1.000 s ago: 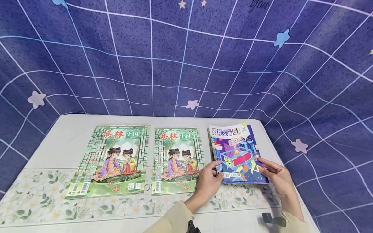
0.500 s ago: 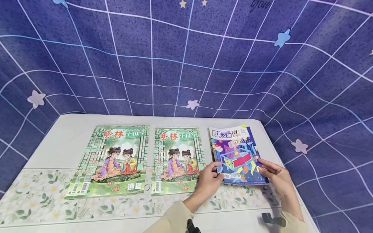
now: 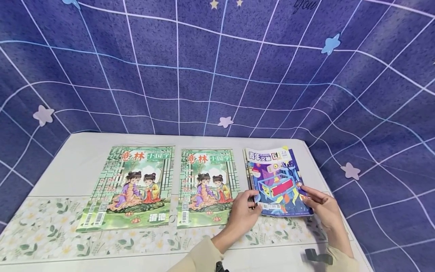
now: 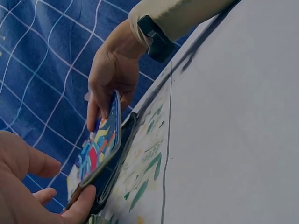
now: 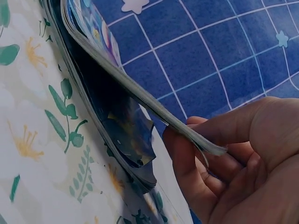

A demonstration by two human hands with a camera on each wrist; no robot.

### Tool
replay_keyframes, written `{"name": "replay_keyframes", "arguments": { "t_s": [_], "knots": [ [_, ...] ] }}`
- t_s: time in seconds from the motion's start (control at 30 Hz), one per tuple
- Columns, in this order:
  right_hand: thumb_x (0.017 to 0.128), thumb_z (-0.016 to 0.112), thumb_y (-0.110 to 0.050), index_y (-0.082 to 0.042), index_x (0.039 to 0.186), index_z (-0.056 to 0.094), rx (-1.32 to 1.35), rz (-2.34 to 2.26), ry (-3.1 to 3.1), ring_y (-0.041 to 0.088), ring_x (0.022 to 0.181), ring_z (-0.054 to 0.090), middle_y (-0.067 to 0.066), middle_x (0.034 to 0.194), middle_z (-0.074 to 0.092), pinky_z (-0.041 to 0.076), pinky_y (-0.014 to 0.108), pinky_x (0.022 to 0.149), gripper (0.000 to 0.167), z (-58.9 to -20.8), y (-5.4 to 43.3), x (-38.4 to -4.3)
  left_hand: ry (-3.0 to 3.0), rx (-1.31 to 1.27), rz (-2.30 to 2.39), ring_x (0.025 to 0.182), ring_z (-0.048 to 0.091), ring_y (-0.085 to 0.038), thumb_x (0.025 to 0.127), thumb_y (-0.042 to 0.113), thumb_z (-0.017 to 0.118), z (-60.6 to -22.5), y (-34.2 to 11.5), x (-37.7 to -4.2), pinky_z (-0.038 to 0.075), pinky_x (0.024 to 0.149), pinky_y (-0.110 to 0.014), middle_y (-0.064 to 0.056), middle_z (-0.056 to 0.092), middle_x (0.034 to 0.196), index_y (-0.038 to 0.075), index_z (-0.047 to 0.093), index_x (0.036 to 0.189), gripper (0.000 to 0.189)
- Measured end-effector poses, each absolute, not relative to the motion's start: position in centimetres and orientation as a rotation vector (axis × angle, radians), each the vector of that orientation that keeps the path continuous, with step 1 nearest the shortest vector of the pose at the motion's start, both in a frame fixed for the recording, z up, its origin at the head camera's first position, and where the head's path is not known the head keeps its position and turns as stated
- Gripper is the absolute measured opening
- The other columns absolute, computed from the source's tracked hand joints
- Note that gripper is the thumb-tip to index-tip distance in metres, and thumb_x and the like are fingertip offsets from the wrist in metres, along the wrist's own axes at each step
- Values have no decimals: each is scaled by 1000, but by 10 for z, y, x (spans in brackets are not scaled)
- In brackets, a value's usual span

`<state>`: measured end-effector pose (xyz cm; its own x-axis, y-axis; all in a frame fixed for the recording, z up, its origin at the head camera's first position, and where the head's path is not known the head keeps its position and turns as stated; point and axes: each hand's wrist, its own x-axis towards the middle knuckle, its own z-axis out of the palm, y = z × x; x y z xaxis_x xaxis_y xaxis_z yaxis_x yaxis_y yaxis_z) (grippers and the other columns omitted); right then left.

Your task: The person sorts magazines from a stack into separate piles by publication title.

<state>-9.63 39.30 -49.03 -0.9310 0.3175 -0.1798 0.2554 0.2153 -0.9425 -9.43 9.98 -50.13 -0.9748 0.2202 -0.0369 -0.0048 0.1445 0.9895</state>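
In the head view, a stack of magazines lies at the right of the table. The top magazine (image 3: 276,181) has a purple and blue cover with white lettering. My right hand (image 3: 327,211) pinches its lower right edge and holds that side up, seen also in the right wrist view as a bent block of pages (image 5: 140,95) between thumb and fingers. A dark gap parts it from the lower magazine (image 5: 110,140). My left hand (image 3: 244,211) holds its lower left edge with thumb and finger; the rest of those fingers is partly hidden.
Two green magazines with the same cover, the left one (image 3: 130,189) and the middle one (image 3: 208,189), lie flat on the table (image 3: 91,260). A second copy shows under the left one. A blue gridded cloth (image 3: 190,83) hangs behind and at the sides.
The top magazine has shifted slightly to the right in the head view. My left hand has moved a little nearer the table's front; my right hand stays almost where it was.
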Motion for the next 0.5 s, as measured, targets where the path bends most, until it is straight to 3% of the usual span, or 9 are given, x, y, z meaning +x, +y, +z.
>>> {"name": "replay_keyframes", "arguments": {
  "t_s": [0.2, 0.3, 0.47, 0.5],
  "knots": [
    [98, 79, 8, -32, 119, 86, -556, 1795, -2429, -8, 88, 69, -25, 94, 78, 58, 13, 76, 46, -493, 393, -98, 2220, 257, 1940, 124, 69, -40, 98, 4, 77, -497, 99, -90, 65, 98, -46, -19, 65, 141, 4, 68, 142, 45],
    [97, 79, 8, -19, 128, 84, -551, 1768, -2442, -8, 88, 69, -24, 94, 77, 58, 12, 76, 41, -495, 393, -98, 2202, 271, 1953, 127, 68, -42, 98, 2, 76, -497, 98, -88, 65, 98, -42, -21, 66, 143, 2, 67, 143, 45],
    [98, 77, 9, 8, 143, 70, -513, 1704, -2479, -5, 90, 71, -23, 96, 78, 59, 14, 76, 46, -497, 393, -97, 2191, 288, 1978, 128, 67, -43, 97, 0, 75, -500, 98, -86, 65, 98, -37, -22, 64, 143, 1, 65, 143, 47],
    [98, 77, 9, 7, 142, 71, -511, 1692, -2484, -4, 90, 71, -23, 96, 78, 59, 14, 76, 45, -497, 393, -97, 2189, 285, 1977, 128, 67, -43, 97, 0, 75, -501, 98, -86, 65, 99, -37, -22, 64, 143, 1, 65, 144, 48]
  ]
}}
